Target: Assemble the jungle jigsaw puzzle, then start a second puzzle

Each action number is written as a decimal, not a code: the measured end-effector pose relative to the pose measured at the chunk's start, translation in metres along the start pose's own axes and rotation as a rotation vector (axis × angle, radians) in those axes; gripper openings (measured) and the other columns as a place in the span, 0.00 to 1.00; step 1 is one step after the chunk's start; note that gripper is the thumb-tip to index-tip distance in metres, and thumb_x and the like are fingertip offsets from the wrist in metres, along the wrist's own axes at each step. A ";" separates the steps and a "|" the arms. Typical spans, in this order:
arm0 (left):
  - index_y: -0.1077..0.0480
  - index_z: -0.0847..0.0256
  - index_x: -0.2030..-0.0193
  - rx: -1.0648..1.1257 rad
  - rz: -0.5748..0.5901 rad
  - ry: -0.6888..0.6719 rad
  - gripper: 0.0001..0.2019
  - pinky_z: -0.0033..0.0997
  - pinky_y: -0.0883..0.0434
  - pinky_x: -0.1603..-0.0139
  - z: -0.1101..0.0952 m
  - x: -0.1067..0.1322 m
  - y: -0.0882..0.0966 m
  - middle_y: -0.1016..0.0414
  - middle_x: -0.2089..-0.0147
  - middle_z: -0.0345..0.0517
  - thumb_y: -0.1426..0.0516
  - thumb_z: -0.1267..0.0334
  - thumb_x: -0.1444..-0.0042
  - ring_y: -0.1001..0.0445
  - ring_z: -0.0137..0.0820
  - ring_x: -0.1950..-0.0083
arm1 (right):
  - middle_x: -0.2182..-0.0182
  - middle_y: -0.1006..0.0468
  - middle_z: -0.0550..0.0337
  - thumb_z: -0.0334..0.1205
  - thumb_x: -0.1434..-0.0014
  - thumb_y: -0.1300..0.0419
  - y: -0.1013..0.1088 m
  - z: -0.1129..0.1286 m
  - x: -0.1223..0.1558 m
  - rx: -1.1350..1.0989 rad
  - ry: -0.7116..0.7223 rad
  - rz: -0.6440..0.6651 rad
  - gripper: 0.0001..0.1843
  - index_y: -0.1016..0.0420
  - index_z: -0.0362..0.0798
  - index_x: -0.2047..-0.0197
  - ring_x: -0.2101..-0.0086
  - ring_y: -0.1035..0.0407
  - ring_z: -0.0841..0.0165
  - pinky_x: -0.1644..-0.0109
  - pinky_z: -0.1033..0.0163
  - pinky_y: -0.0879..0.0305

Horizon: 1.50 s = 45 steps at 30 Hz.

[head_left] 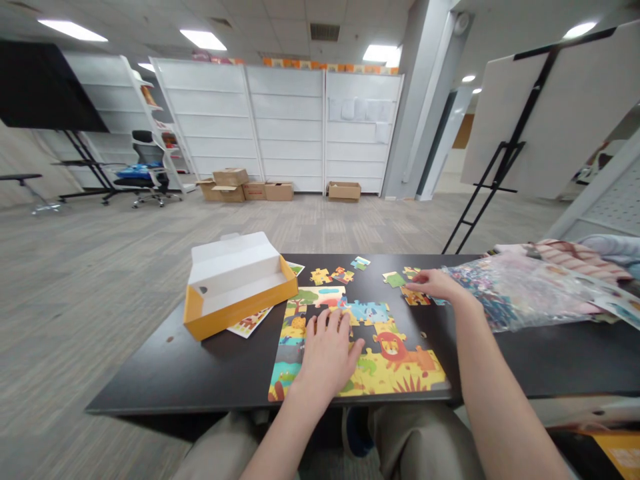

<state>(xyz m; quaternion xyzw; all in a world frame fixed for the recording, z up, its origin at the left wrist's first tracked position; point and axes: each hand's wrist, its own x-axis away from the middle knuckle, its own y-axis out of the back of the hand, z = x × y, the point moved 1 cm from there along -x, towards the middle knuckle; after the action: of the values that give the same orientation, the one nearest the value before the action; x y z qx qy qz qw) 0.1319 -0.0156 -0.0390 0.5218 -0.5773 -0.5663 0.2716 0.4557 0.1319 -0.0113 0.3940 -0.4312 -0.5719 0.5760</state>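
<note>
A partly assembled animal jigsaw puzzle lies near the table's front edge, with a red-maned lion on its right side and dark gaps in its middle. My left hand rests palm down over its left-centre part, fingers spread, covering some pieces. Beyond the puzzle's right corner, my right hand has its fingertips closed on an orange puzzle piece. Beside those fingers sits a green puzzle piece. More loose pieces, including a yellow one and a blue-green one, lie behind the puzzle.
An open yellow box with a white lid stands left on the black table, over a printed card. A clear plastic bag and folded cloth fill the right side. Cardboard boxes and a whiteboard stand are farther off.
</note>
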 end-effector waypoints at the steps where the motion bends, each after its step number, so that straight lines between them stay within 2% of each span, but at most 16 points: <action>1: 0.35 0.59 0.36 0.003 0.000 0.002 0.23 0.57 0.41 0.33 0.001 0.000 0.000 0.32 0.34 0.53 0.49 0.51 0.33 0.39 0.48 0.33 | 0.56 0.17 0.47 0.58 0.53 0.32 0.001 -0.004 0.002 -0.009 0.026 0.050 0.27 0.18 0.47 0.56 0.56 0.24 0.53 0.55 0.58 0.30; 4: 0.35 0.58 0.36 0.007 0.004 0.004 0.23 0.56 0.41 0.33 0.002 0.001 -0.001 0.32 0.34 0.52 0.49 0.51 0.33 0.39 0.48 0.33 | 0.54 0.19 0.47 0.58 0.63 0.27 0.002 -0.009 0.007 0.002 0.023 0.125 0.34 0.19 0.48 0.54 0.56 0.24 0.51 0.54 0.56 0.29; 6: 0.35 0.58 0.36 0.008 0.009 0.004 0.23 0.57 0.41 0.33 0.002 0.001 -0.001 0.33 0.33 0.52 0.49 0.50 0.33 0.39 0.48 0.32 | 0.56 0.19 0.47 0.54 0.65 0.26 0.001 -0.008 0.009 0.034 0.007 0.152 0.33 0.20 0.48 0.55 0.56 0.25 0.51 0.55 0.55 0.30; 9: 0.35 0.58 0.36 0.011 0.014 0.008 0.23 0.57 0.41 0.33 0.002 0.001 -0.001 0.33 0.33 0.52 0.49 0.51 0.33 0.40 0.48 0.32 | 0.59 0.19 0.51 0.47 0.64 0.26 -0.001 0.001 0.012 0.039 0.048 0.230 0.28 0.20 0.49 0.57 0.58 0.25 0.54 0.56 0.57 0.30; 13: 0.34 0.59 0.36 0.015 0.032 0.010 0.23 0.57 0.41 0.33 0.001 0.000 0.003 0.33 0.33 0.52 0.48 0.51 0.34 0.39 0.48 0.32 | 0.56 0.21 0.55 0.40 0.64 0.29 0.001 0.013 0.019 -0.010 0.175 0.305 0.29 0.21 0.50 0.53 0.60 0.25 0.60 0.58 0.62 0.31; 15: 0.34 0.60 0.37 0.024 0.036 0.005 0.22 0.56 0.40 0.33 0.001 -0.001 0.005 0.32 0.34 0.53 0.47 0.52 0.34 0.38 0.48 0.33 | 0.54 0.21 0.54 0.41 0.62 0.29 0.002 0.017 0.021 -0.036 0.199 0.318 0.30 0.21 0.50 0.52 0.60 0.25 0.61 0.58 0.63 0.30; 17: 0.33 0.59 0.39 0.045 0.027 0.001 0.20 0.54 0.39 0.34 0.002 -0.003 0.008 0.31 0.35 0.52 0.48 0.53 0.33 0.37 0.47 0.34 | 0.55 0.21 0.52 0.46 0.59 0.29 0.002 0.019 0.022 -0.031 0.146 0.297 0.30 0.22 0.48 0.50 0.61 0.25 0.60 0.60 0.62 0.30; 20: 0.31 0.56 0.42 0.088 -0.018 0.028 0.16 0.51 0.37 0.36 0.011 -0.005 0.013 0.29 0.37 0.49 0.51 0.57 0.31 0.34 0.43 0.36 | 0.59 0.19 0.50 0.54 0.60 0.28 0.000 0.025 0.022 0.058 0.035 0.234 0.33 0.23 0.46 0.52 0.61 0.24 0.57 0.62 0.60 0.30; 23: 0.30 0.55 0.44 0.108 -0.094 0.085 0.14 0.50 0.37 0.36 0.024 -0.006 0.019 0.27 0.39 0.47 0.50 0.60 0.31 0.31 0.41 0.39 | 0.60 0.19 0.49 0.49 0.63 0.26 -0.003 0.036 0.023 0.120 0.035 0.232 0.33 0.23 0.44 0.53 0.61 0.23 0.56 0.61 0.60 0.30; 27: 0.29 0.55 0.46 0.102 -0.198 0.126 0.12 0.47 0.36 0.39 0.042 -0.002 0.027 0.24 0.43 0.47 0.47 0.61 0.33 0.29 0.40 0.40 | 0.57 0.19 0.45 0.45 0.62 0.28 -0.003 0.050 0.026 0.142 0.054 0.245 0.34 0.23 0.41 0.51 0.58 0.23 0.54 0.57 0.58 0.29; 32: 0.27 0.56 0.49 0.066 -0.266 0.110 0.11 0.47 0.35 0.41 0.053 0.006 0.032 0.22 0.45 0.48 0.45 0.63 0.35 0.27 0.41 0.43 | 0.55 0.19 0.46 0.44 0.64 0.27 -0.003 0.049 0.028 0.107 0.074 0.240 0.36 0.25 0.43 0.50 0.57 0.24 0.55 0.57 0.59 0.30; 36: 0.26 0.56 0.50 0.057 -0.294 0.129 0.10 0.48 0.35 0.40 0.062 0.011 0.037 0.22 0.46 0.49 0.46 0.62 0.36 0.26 0.42 0.44 | 0.63 0.19 0.53 0.44 0.62 0.29 0.002 0.038 0.025 -0.025 0.159 0.208 0.27 0.24 0.45 0.56 0.62 0.25 0.59 0.62 0.62 0.31; 39: 0.27 0.56 0.51 0.072 -0.307 0.160 0.10 0.47 0.34 0.41 0.072 0.013 0.044 0.21 0.47 0.48 0.47 0.62 0.35 0.25 0.42 0.45 | 0.65 0.20 0.55 0.47 0.55 0.32 0.008 0.038 0.024 -0.260 0.262 0.233 0.20 0.24 0.46 0.60 0.63 0.24 0.61 0.60 0.61 0.30; 42: 0.27 0.56 0.51 0.079 -0.295 0.194 0.11 0.45 0.33 0.42 0.084 0.016 0.053 0.21 0.48 0.47 0.49 0.63 0.34 0.25 0.41 0.45 | 0.64 0.19 0.55 0.51 0.53 0.31 0.008 0.055 0.027 -0.582 0.314 0.216 0.23 0.27 0.47 0.58 0.62 0.23 0.62 0.58 0.59 0.28; 45: 0.27 0.57 0.51 0.050 -0.233 0.257 0.11 0.43 0.31 0.46 0.095 0.021 0.059 0.21 0.49 0.47 0.50 0.64 0.34 0.24 0.41 0.48 | 0.68 0.20 0.58 0.51 0.54 0.28 -0.007 0.087 0.031 -0.793 0.347 0.223 0.26 0.31 0.49 0.58 0.66 0.23 0.64 0.61 0.60 0.28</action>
<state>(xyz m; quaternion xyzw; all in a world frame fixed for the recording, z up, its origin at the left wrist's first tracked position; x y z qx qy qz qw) 0.0227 -0.0105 -0.0099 0.6599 -0.4871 -0.5082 0.2627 0.3699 0.1038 0.0113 0.1840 -0.1156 -0.5528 0.8044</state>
